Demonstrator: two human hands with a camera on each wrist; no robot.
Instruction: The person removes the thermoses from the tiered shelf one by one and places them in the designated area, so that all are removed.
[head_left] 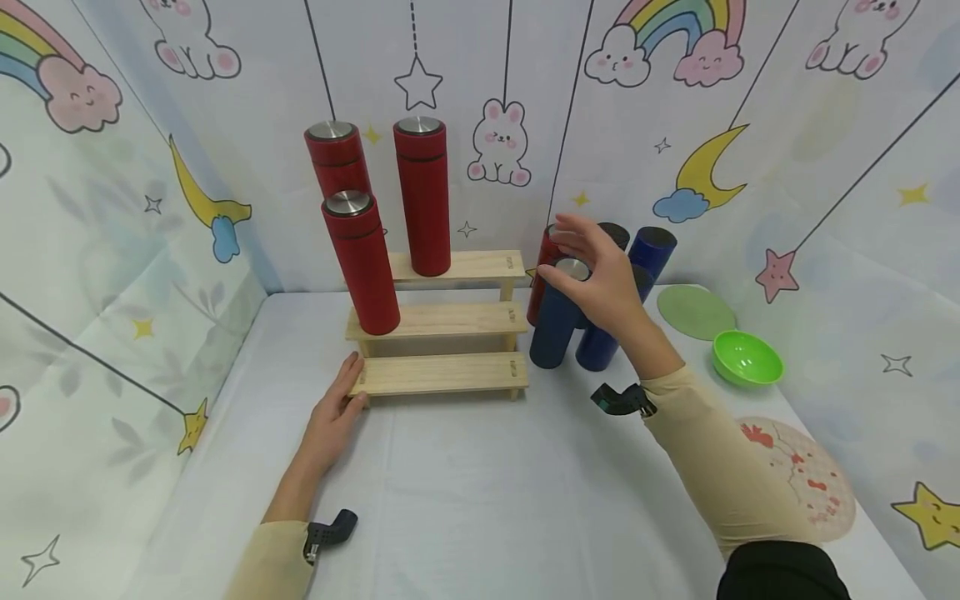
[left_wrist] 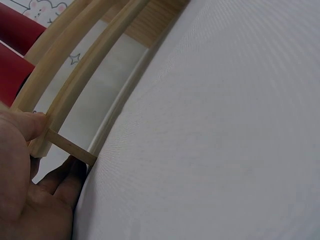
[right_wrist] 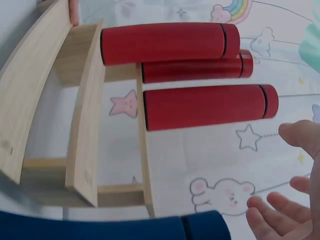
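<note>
A three-tier wooden display rack (head_left: 442, 373) stands on the table, and my left hand (head_left: 330, 425) holds the left end of its lowest step. In the left wrist view the thumb lies against the board's end, with fingers low by the rack leg (left_wrist: 71, 146). Three red thermos bottles stand upright on the left side: one red bottle (head_left: 363, 271) on the middle step, another (head_left: 423, 200) on the top step, a third (head_left: 335, 162) partly hidden behind. My right hand (head_left: 603, 275) hovers with spread fingers around the silver-topped blue thermos bottle (head_left: 553, 329), apparently not gripping it.
Close behind the blue bottle are a red bottle (head_left: 538, 287), dark blue bottles (head_left: 652, 250) and a black-topped one (head_left: 615, 233), partly covered by the hand. To the right lie a green round mat (head_left: 693, 310), a green bowl (head_left: 746, 358) and a pink patterned mat (head_left: 817, 483).
</note>
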